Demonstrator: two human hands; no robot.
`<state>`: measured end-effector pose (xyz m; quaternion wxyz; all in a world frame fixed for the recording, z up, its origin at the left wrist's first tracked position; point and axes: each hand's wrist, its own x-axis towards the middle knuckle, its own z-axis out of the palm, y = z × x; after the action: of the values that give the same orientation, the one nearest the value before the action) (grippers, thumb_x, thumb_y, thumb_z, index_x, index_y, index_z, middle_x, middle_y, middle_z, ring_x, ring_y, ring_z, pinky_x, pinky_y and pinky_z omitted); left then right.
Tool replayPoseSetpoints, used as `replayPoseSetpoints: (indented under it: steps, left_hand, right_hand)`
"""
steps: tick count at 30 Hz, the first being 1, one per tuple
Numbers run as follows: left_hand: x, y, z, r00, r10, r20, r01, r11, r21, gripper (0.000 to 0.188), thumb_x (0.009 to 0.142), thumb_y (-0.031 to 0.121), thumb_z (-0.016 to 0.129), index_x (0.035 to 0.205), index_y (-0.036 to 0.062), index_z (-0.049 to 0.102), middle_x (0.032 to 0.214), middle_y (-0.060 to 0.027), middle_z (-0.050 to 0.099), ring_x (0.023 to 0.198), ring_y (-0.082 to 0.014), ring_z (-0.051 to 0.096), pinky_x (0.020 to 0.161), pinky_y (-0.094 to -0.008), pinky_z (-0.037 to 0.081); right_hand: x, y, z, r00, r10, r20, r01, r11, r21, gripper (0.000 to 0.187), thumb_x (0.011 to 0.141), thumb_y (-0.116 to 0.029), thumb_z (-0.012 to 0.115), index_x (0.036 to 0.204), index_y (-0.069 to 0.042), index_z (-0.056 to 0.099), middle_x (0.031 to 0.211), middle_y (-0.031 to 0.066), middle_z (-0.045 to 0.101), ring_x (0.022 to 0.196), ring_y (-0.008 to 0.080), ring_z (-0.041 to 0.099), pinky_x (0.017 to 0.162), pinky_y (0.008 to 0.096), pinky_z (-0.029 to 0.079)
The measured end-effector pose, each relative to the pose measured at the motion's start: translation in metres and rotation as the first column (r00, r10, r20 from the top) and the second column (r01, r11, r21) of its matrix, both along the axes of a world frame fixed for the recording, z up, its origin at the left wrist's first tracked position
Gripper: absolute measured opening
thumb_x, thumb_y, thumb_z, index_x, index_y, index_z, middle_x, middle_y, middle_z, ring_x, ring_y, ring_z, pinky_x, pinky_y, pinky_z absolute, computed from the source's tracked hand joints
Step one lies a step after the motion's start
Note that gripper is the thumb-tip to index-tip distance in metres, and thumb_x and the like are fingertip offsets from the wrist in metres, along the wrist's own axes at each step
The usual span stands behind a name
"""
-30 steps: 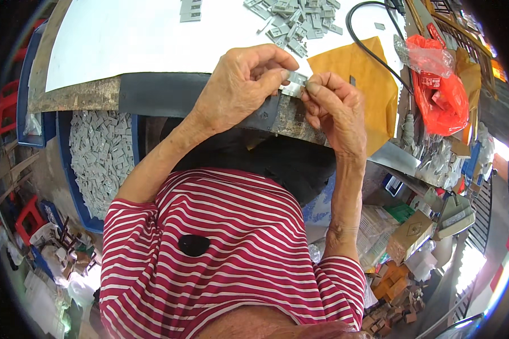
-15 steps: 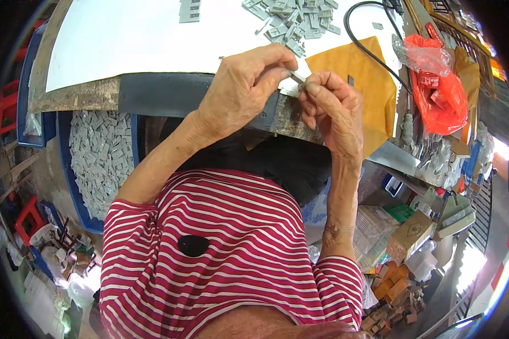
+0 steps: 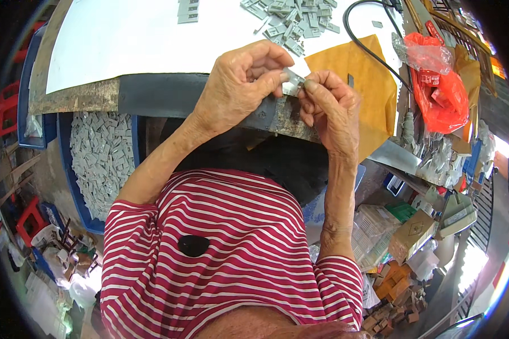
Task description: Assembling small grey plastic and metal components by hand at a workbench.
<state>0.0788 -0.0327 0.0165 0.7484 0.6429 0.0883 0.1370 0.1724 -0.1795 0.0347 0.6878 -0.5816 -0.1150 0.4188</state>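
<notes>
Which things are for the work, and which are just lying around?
Seemingly in use:
grey piece between left hand and right hand
grey pile
blue bin of grey pieces

Probably just lying about:
red plastic bag
cardboard box

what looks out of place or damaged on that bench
One small flat grey piece lies alone inside the curve of the thin black cable, apart from the jumbled heap of grey slotted pieces, so it looks stray. The bare wooden bench edge also looks worn and stained.
</notes>
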Motion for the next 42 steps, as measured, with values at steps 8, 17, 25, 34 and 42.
replayPoseSetpoints:
  steps: [8, 17, 25, 34, 42]
  left_hand:
    - [0.000, 0.001, 0.001, 0.998, -0.026, -0.059, 0.026, 1.000, -0.002, 0.019, 0.083, 0.004, 0.058, 0.101, -0.0017, 0.057, 0.081, -0.0045, 0.062, 0.068, -0.0070, 0.059, 0.062, -0.0163, 0.048]
    - [-0.001, 0.004, 0.003, 0.997, -0.066, -0.034, 0.063, 0.995, -0.077, 0.018, 0.082, 0.005, 0.058, 0.098, -0.0030, 0.057, 0.079, -0.0058, 0.062, 0.068, -0.0088, 0.061, 0.060, -0.0168, 0.048]
    - [0.000, 0.005, 0.002, 0.996, -0.076, -0.051, 0.069, 0.990, -0.122, 0.017, 0.082, 0.005, 0.059, 0.097, -0.0031, 0.057, 0.076, -0.0057, 0.062, 0.066, -0.0088, 0.060, 0.059, -0.0169, 0.048]
    - [0.000, 0.006, 0.002, 0.995, -0.076, -0.066, 0.068, 0.991, -0.114, 0.015, 0.082, 0.004, 0.058, 0.095, -0.0028, 0.058, 0.074, -0.0056, 0.061, 0.065, -0.0087, 0.060, 0.059, -0.0175, 0.049]
    - [0.000, 0.007, 0.002, 0.990, -0.102, -0.099, 0.103, 0.995, 0.006, 0.020, 0.082, 0.004, 0.058, 0.101, -0.0021, 0.058, 0.079, -0.0052, 0.062, 0.067, -0.0085, 0.060, 0.062, -0.0180, 0.049]
  right_hand:
    - [-0.002, 0.001, -0.003, 0.996, -0.084, -0.014, 0.084, 0.996, -0.020, 0.010, 0.083, -0.006, 0.056, 0.084, 0.003, 0.053, 0.070, 0.0061, 0.054, 0.054, 0.0075, 0.046, 0.043, 0.0197, 0.039]
    - [-0.005, 0.003, -0.002, 0.994, -0.112, -0.013, 0.112, 0.994, -0.019, 0.011, 0.082, -0.006, 0.058, 0.086, 0.003, 0.053, 0.070, 0.0059, 0.054, 0.054, 0.0076, 0.046, 0.043, 0.0193, 0.039]
    - [-0.006, 0.005, -0.004, 0.994, -0.106, 0.038, 0.108, 0.994, -0.030, 0.013, 0.082, -0.006, 0.058, 0.089, 0.004, 0.053, 0.069, 0.0052, 0.054, 0.055, 0.0079, 0.049, 0.043, 0.0194, 0.041]
    - [-0.014, 0.012, -0.002, 0.974, -0.110, 0.200, 0.125, 0.990, -0.061, 0.010, 0.083, -0.005, 0.054, 0.088, 0.005, 0.054, 0.067, 0.0040, 0.054, 0.050, 0.0072, 0.049, 0.041, 0.0186, 0.040]
    - [-0.013, 0.014, -0.002, 0.966, -0.168, 0.197, 0.184, 0.981, -0.067, 0.008, 0.082, -0.003, 0.055, 0.085, 0.005, 0.056, 0.066, 0.0032, 0.054, 0.048, 0.0059, 0.048, 0.040, 0.0176, 0.036]
